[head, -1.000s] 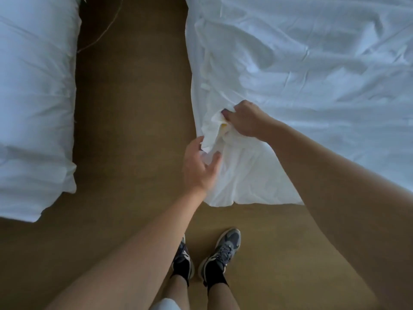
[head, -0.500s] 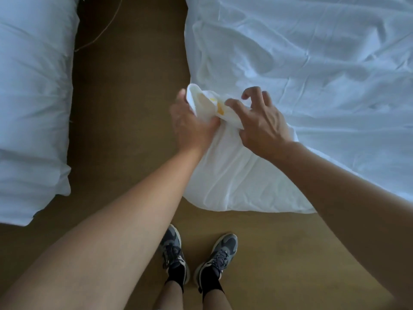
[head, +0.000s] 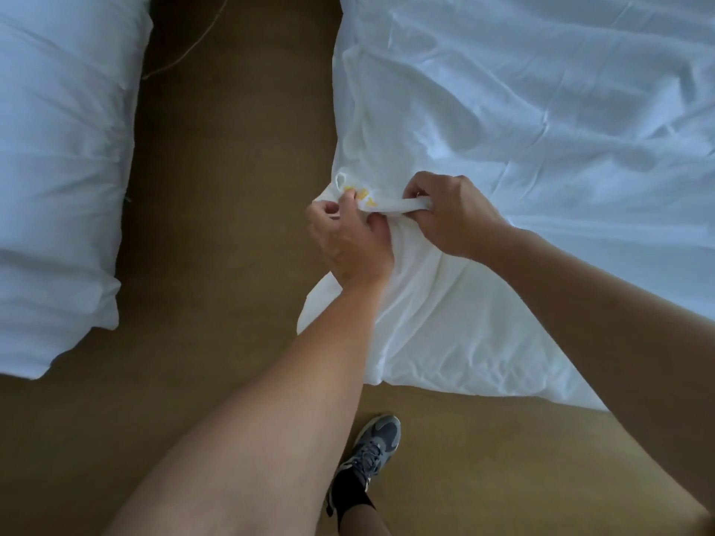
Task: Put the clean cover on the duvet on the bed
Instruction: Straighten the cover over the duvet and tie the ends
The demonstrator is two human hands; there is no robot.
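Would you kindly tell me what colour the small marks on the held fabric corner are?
The marks are yellow; head view.

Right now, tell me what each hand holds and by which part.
Both hold the cover at its corner: the left hand pinches near the yellow marks, and the right hand grips the rolled edge beside them.

The left hand (head: 350,241), open just below the corner a second ago, now pinches the edge of the cover (head: 425,323) beside the yellow marks (head: 361,195). The right hand (head: 456,216), its fingers spread over the cloth half a second ago, now curls round the same edge, which is now drawn into a taut rolled band between the two hands. Only one shoe (head: 373,446) shows now.
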